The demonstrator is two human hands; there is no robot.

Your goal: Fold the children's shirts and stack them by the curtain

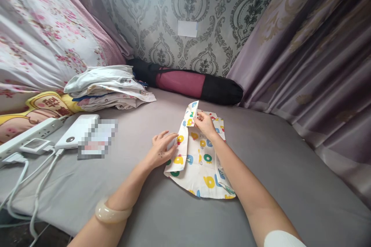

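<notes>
A small white shirt [203, 177] printed with colourful letters and shapes lies on the grey sheet, its left side folded inward and its hem toward me. My right hand [205, 124] pinches the shirt's folded sleeve near the top left, lifting that part a little. At the folded left edge rests my left hand [162, 147], fingers spread and touching the cloth, with nothing gripped. Part of the shirt's right side is hidden under my right forearm.
Folded clothes [107, 85] are stacked at the back left. A power bank [78, 131], a power strip [31, 139] and white cables lie at left. A long black and maroon bag [179, 83] lies along the wall. Curtains [313, 54] hang at right.
</notes>
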